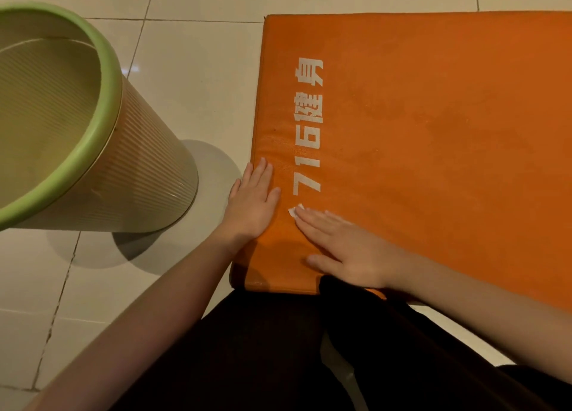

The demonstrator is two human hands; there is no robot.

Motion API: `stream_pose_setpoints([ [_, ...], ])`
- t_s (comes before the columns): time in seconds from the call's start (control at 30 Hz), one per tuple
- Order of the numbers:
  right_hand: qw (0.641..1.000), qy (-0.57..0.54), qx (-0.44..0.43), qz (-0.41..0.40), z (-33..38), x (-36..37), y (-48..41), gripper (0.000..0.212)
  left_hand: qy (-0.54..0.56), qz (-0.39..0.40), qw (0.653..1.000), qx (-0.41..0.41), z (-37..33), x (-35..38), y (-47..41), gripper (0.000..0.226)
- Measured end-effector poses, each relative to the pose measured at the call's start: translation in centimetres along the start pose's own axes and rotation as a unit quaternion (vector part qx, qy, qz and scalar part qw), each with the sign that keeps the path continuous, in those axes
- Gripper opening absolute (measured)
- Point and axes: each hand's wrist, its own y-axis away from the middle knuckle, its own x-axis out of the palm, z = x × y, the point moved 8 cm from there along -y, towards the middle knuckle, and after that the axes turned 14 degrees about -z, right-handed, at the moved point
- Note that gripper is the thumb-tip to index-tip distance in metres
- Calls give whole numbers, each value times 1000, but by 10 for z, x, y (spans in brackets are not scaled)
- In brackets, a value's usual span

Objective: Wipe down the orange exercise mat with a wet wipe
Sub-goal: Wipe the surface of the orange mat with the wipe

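The orange exercise mat (433, 125) lies on the tiled floor and fills the right half of the view, with white printed characters along its left side. My left hand (252, 201) rests flat with straight fingers on the mat's left edge. My right hand (343, 249) lies flat on the mat near its front left corner and presses a white wet wipe (294, 211) under its fingers. Only a small corner of the wipe shows beyond the fingertips.
A beige ribbed waste bin with a green rim (108, 79) stands on the floor just left of the mat, close to my left arm. My dark-trousered legs (278, 358) are at the mat's front edge. Pale floor tiles (198, 79) surround the mat.
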Motion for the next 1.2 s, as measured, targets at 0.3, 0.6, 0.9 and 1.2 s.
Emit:
stream_pose_setpoints([
  [0.3,999,-36,39,-7,12,4,-15,66,14,-16,1000,-4,1,-3,1,56],
  [0.6,1000,-15,12,18,10,-2,18,61,30,-10,999,-1,-1,-4,14,56],
  [0.9,994,-23,-104,34,42,7,28,60,65,-14,998,1,1,-2,13,56],
  [1.2,994,-36,-99,24,53,12,32,57,58,-17,998,2,2,-3,12,56],
])
